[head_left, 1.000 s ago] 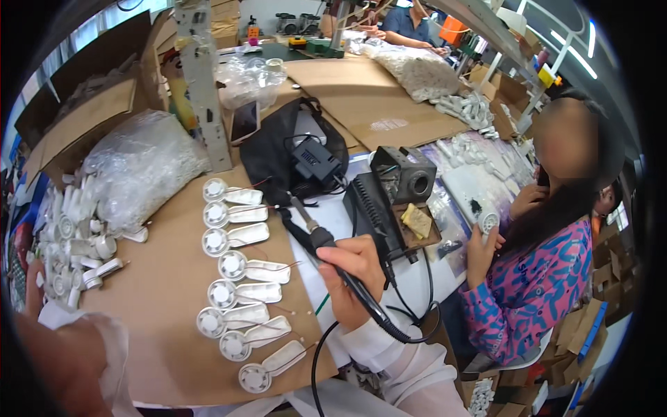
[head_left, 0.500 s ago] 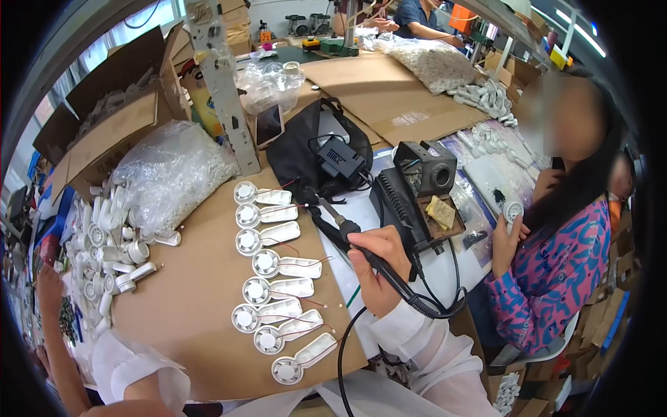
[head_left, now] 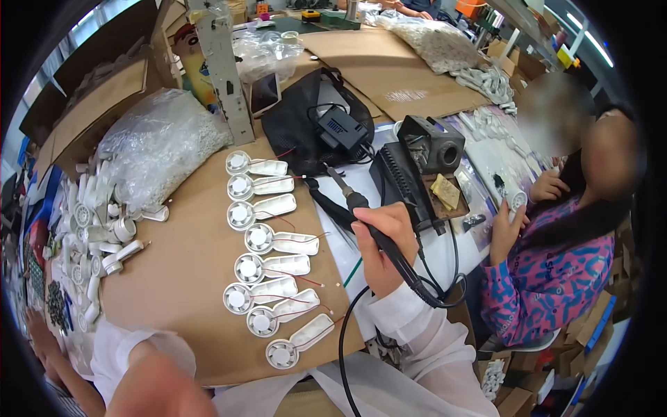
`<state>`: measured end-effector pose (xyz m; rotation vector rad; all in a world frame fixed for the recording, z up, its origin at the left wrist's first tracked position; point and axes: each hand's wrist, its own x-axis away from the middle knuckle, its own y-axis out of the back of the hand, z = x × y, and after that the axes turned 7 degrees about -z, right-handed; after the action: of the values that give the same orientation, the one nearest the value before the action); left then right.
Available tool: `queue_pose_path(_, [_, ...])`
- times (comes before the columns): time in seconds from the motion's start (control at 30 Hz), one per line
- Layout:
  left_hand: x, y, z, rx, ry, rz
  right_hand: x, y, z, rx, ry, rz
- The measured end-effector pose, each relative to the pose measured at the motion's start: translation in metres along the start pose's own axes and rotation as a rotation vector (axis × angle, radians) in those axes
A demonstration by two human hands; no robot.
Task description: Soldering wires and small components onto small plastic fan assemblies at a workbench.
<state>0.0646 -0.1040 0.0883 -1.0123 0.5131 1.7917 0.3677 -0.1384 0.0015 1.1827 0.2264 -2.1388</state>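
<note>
My right hand (head_left: 385, 243) is closed around the handle of a soldering iron (head_left: 356, 199), its metal tip pointing up and away to the left. The iron hangs just right of a column of several white handheld-fan halves (head_left: 296, 242) on brown cardboard (head_left: 167, 278). Each half has a round fan wheel, and thin red wires trail from most of their handles. My left hand (head_left: 163, 386) is a large blur at the lower left edge, near the camera, in a loose white sleeve. Its fingers cannot be made out.
A black soldering station (head_left: 399, 181) with an iron holder (head_left: 438, 149) and yellow sponge (head_left: 446, 192) stands right of my hand. White plastic parts (head_left: 90, 243) and a clear bag (head_left: 163, 146) lie left. A person (head_left: 556, 278) sits at right, holding a white round part. Another person's arm shows far left.
My left hand has come up into view at the lower left. My right hand keeps its grip on the soldering iron. The view has shifted slightly, and the far-left person's hand is lower.
</note>
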Motion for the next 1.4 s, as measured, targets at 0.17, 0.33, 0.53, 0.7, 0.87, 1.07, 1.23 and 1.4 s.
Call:
queue_pose_path(0.17, [0.126, -0.011, -0.029, 0.288, 0.084, 0.002, 0.01, 0.011, -0.001, 0.141, 0.044, -0.119])
queue_pose_path(0.33, [0.147, -0.015, -0.029, 0.207, 1.037, 0.424, 0.005, 0.034, -0.007, 0.265, 0.123, -0.325])
queue_pose_path(0.53, [0.155, -0.016, -0.022, 0.32, 1.14, 0.584, -0.009, 0.087, -0.014, 0.314, -0.044, -0.693])
queue_pose_path(0.7, [0.155, -0.015, -0.021, 0.338, 1.132, 0.708, -0.017, 0.099, -0.028, 0.348, -0.102, -0.601])
queue_pose_path(0.87, [0.159, -0.006, -0.021, 0.322, 1.151, 0.738, -0.015, 0.086, -0.036, 0.355, -0.151, -0.536])
queue_pose_path(1.07, [0.157, 0.014, -0.019, 0.329, 1.096, 0.718, -0.001, 0.084, -0.01, 0.211, -0.201, -0.648])
queue_pose_path(1.23, [0.178, 0.04, -0.031, 0.366, 1.105, 0.698, 0.018, 0.063, -0.013, 0.267, -0.226, -0.488])
queue_pose_path(1.4, [0.182, 0.067, -0.042, 0.609, 1.038, 0.678, 0.046, 0.047, 0.029, 0.075, -0.326, -0.564])
